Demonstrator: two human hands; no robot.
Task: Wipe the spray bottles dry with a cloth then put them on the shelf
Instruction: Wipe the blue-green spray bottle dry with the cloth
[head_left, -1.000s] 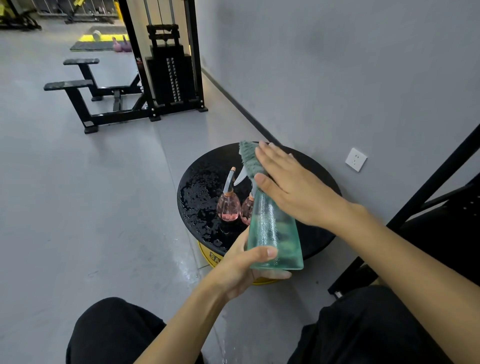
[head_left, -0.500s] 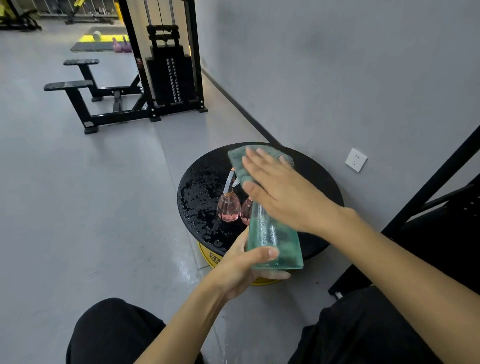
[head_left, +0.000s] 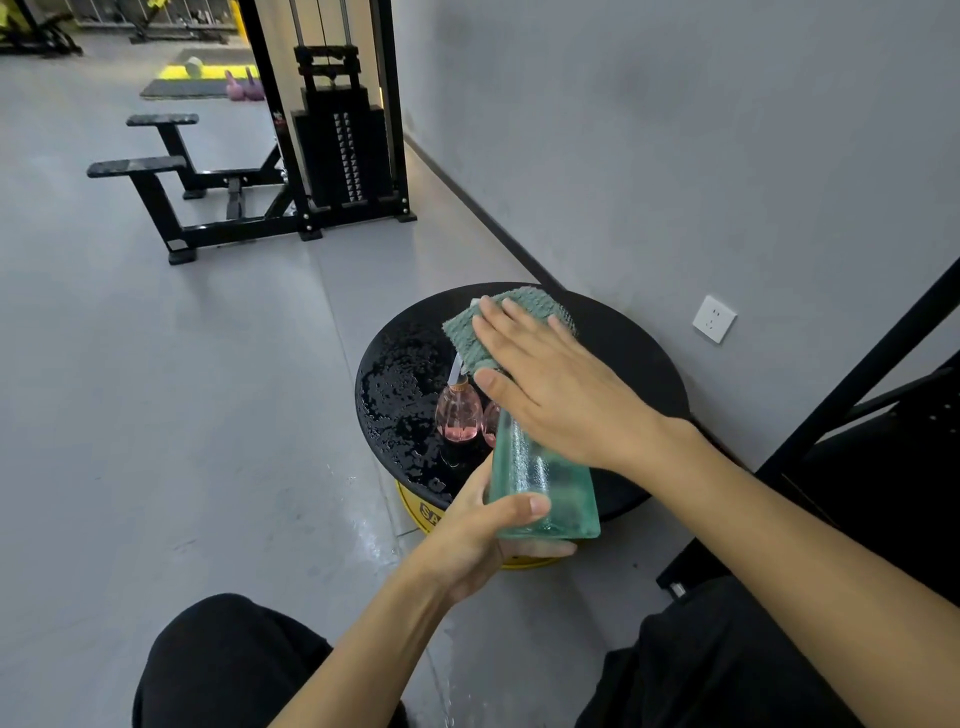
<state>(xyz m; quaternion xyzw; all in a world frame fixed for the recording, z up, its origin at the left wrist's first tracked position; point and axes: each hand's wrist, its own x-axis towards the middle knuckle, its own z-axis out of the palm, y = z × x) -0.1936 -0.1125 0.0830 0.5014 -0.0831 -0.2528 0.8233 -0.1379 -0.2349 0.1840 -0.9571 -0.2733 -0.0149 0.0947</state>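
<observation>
Fingers (head_left: 524, 338) of the right hand (head_left: 566, 400) lie straight, pressing the cloth (head_left: 462, 338) onto the green spray bottle (head_left: 540, 483) mid-frame; the left hand (head_left: 467, 540) grips its base. The cloth now spreads flatter than before.

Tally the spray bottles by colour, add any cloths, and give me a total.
Green spray bottle: 1
Pink spray bottles: 2
Green cloth: 1
Total: 4
</observation>
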